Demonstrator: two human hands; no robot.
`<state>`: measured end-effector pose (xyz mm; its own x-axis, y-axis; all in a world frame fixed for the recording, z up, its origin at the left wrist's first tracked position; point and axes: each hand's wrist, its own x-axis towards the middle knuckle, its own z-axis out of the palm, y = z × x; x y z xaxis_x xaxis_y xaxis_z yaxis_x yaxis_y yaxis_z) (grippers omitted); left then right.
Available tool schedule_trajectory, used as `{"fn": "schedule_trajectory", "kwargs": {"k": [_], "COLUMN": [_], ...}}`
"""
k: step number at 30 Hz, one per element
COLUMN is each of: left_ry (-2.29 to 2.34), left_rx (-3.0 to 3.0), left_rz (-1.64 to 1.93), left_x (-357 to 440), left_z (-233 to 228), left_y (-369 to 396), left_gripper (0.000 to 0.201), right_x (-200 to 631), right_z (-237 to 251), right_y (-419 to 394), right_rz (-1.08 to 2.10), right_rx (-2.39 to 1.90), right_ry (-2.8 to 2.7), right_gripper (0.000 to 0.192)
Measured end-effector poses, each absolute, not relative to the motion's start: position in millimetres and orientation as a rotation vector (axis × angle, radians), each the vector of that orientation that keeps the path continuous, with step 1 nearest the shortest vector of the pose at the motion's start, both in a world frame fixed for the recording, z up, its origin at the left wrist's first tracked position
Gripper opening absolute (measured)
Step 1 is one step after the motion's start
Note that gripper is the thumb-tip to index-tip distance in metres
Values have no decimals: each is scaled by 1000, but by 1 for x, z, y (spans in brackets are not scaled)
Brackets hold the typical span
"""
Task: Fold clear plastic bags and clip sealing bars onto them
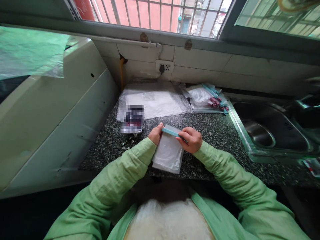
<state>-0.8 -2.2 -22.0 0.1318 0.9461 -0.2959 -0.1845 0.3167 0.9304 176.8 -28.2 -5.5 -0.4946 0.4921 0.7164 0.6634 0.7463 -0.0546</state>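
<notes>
left hand (155, 134) and right hand (190, 139) pinch the blue zip strip of a flat translucent plastic pouch (168, 154), strip crosswise, on speckled granite counter (215, 130)

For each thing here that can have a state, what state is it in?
Clear plastic zip bag with teal strip: held flat on counter.
Left hand: pinching strip's end.
Right hand: gripping strip.
Pile of zip bags: lying loose.
Steel sink: no water visible.
Wall socket: unplugged.

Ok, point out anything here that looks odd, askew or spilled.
Small shiny bits lie scattered loose on the granite counter just left of the left hand, looking spilled. The pile of zip bags near the sink is jumbled. The bag held by both hands, right hand included, overhangs the counter edge.
</notes>
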Motion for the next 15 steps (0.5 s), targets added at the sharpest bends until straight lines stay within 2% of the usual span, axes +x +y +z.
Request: {"fn": "schedule_trajectory", "kwargs": {"k": [15], "left_ry": [957], "left_rx": [726], "left_rz": [907], "left_x": [1], "left_z": [-5], "left_y": [-5], "left_gripper": [52], "right_x": [177], "right_z": [-3], "right_y": [-27], "right_rz": [-291], "right_rx": [-843], "right_ry": [-2163], "right_gripper": [15]}}
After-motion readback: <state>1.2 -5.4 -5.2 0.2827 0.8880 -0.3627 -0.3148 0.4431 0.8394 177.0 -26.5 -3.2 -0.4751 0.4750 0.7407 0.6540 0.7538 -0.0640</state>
